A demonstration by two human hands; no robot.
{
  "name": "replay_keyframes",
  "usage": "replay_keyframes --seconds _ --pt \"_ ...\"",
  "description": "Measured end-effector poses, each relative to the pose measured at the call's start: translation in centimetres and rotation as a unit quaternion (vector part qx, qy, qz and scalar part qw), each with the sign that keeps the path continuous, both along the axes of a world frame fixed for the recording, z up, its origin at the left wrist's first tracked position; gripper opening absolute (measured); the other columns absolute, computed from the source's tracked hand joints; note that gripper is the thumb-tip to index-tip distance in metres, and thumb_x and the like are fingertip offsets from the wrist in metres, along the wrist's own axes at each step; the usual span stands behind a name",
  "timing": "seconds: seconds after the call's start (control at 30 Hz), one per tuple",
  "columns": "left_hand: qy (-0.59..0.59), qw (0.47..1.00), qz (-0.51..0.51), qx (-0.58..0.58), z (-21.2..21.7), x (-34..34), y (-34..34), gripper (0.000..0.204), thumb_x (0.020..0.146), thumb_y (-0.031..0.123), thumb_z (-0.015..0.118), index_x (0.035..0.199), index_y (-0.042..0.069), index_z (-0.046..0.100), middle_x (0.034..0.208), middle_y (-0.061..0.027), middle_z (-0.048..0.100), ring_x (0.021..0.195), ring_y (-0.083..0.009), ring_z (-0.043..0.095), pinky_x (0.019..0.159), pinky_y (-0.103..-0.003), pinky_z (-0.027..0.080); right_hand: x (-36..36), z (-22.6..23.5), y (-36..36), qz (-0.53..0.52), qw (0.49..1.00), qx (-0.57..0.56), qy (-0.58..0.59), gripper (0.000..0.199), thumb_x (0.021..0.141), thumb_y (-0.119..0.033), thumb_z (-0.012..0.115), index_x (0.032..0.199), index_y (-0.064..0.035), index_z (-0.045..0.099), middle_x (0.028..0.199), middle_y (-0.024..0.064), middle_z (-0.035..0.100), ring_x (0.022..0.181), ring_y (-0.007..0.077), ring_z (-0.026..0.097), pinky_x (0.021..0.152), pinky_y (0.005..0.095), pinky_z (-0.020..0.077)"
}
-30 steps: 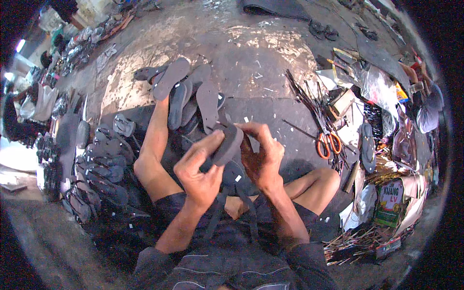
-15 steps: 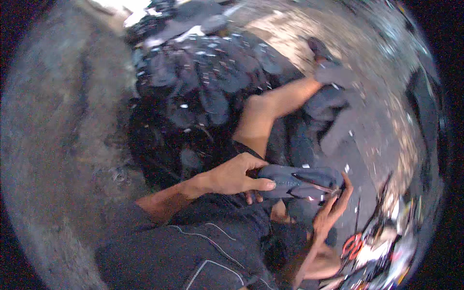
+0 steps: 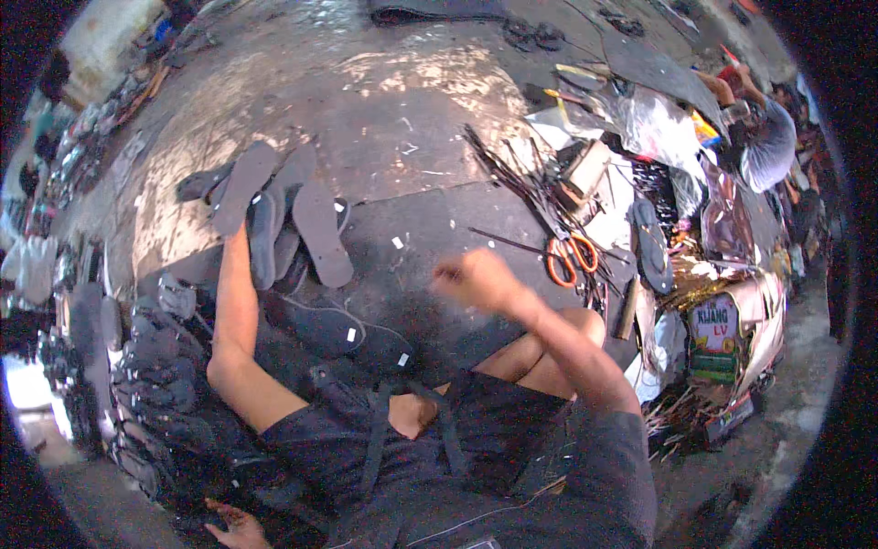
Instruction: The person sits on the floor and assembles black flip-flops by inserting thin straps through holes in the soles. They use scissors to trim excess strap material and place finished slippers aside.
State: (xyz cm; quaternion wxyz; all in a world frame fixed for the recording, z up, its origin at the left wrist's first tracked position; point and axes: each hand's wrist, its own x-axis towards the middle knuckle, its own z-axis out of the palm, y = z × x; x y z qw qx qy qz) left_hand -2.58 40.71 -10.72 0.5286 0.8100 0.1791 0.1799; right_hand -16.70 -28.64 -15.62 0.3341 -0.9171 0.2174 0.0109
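Observation:
My left hand [image 3: 238,527] is low at the left, beside a pile of dark sandals [image 3: 160,375], fingers apart and nothing seen in it. Over the dark mat, my right hand [image 3: 487,280] is raised; motion smears its fingers, so I cannot tell whether it holds anything. Several dark footbed-shaped soles [image 3: 322,233] lie in a heap around my outstretched left leg [image 3: 238,302]. Orange-handled scissors [image 3: 572,259] rest to the right of my right hand. A single dark flip-flop [image 3: 651,245] lies farther right.
Thin dark strips [image 3: 517,178] lie near the scissors. Beyond are clear plastic bags [image 3: 663,128] and a printed carton [image 3: 718,334] at the right. Another person [image 3: 768,146] sits at the far right. A dark sheet [image 3: 439,11] lies at the far edge.
Both hands gripped a dark flip-flop earlier; now it is in neither hand that I can see. My left hand has gone down to the left, my right hand outward. The view has swung round.

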Motion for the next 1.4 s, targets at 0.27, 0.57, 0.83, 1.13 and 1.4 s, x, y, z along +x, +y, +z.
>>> replay_keyframes --seconds 0.27,0.57,0.83,1.13,1.4 --pt "0.017 0.983 -0.174 -0.052 6.2 8.1 -15.5 0.045 0.108 0.030 0.055 0.145 0.004 0.053 0.115 -0.0086 0.063 0.098 -0.0177 0.063 0.087 -0.033 0.054 -2.8 -3.8 -8.9 -0.108 0.981 -0.104 0.122 0.023 0.089 -0.028 0.074 0.098 -0.0074 0.080 0.090 0.0169 0.077 0.085 0.0380 0.075 0.079 0.0482 0.0594" --pt "0.028 0.906 -0.417 -0.067 5.9 13.1 -30.7 0.037 0.108 0.022 0.060 0.138 0.001 0.059 0.121 -0.0106 0.067 0.103 -0.0182 0.067 0.088 -0.032 0.057 -8.0 4.8 -11.4 -0.347 0.914 -0.015 -0.208 0.021 0.097 -0.018 0.070 0.105 0.0008 0.074 0.084 0.0040 0.070 0.080 0.0115 0.064 0.071 0.0303 0.0522" --pt "0.078 0.880 -0.462 -0.072 4.3 14.7 -30.5 0.036 0.107 0.017 0.063 0.138 -0.001 0.059 0.123 -0.0125 0.068 0.106 -0.0203 0.068 0.093 -0.036 0.059 -16.1 12.0 -14.8 -0.504 0.588 0.201 -0.600 0.030 0.105 -0.031 0.066 0.093 -0.0041 0.067 0.084 0.0060 0.068 0.073 0.0125 0.061 0.066 0.0280 0.0488" --pt "0.170 0.839 -0.514 -0.063 0.1 12.0 -32.4 0.033 0.104 0.018 0.067 0.132 -0.001 0.062 0.121 -0.0153 0.070 0.105 -0.0226 0.071 0.089 -0.035 0.062 -18.2 -5.2 -9.6 -0.252 0.949 -0.167 0.085 0.023 0.078 -0.022 0.079 0.092 -0.0043 0.072 0.079 0.0205 0.072 0.083 0.0357 0.075 0.078 0.0484 0.0619" --pt "0.210 0.820 -0.527 -0.074 -0.4 9.2 -37.3 0.031 0.105 0.014 0.064 0.131 -0.002 0.062 0.119 -0.0155 0.070 0.106 -0.0231 0.070 0.091 -0.036 0.061 -11.7 -3.6 -13.1 -0.337 0.921 -0.172 -0.089 0.022 0.088 -0.016 0.074 0.095 0.0042 0.074 0.082 0.0223 0.071 0.080 0.0384 0.072 0.074 0.0461 0.0570"
